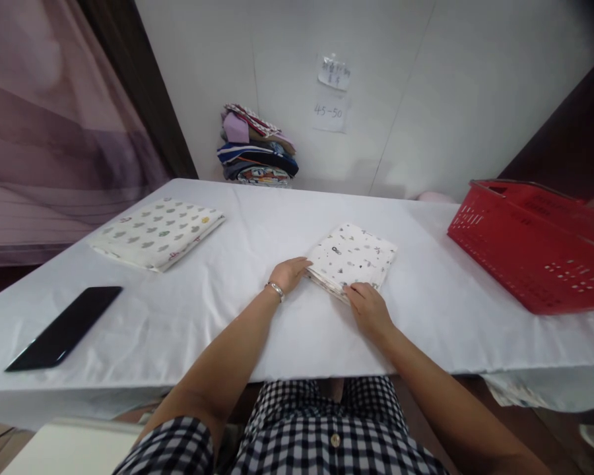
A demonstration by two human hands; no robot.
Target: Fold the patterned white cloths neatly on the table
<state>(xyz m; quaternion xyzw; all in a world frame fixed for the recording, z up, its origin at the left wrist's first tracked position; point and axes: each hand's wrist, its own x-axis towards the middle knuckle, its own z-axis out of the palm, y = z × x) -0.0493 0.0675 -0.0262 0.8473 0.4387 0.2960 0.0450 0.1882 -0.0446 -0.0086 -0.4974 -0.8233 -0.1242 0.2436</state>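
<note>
Two folded cloths [351,257] [161,231] on one table [257,237], two hands [288,274] [370,309], one basket [529,244]

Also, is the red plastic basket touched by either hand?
No, the left hand and right hand both touch the smaller folded white printed cloth.

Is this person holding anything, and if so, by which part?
The left hand touches the left corner of a folded cloth, the right hand its near edge. Whether either actually grips it can't be told.

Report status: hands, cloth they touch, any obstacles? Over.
Left hand at left corner of folded cloth; right hand on its near edge. Cloth flat on table. Red basket at right, apart from cloth.
</note>
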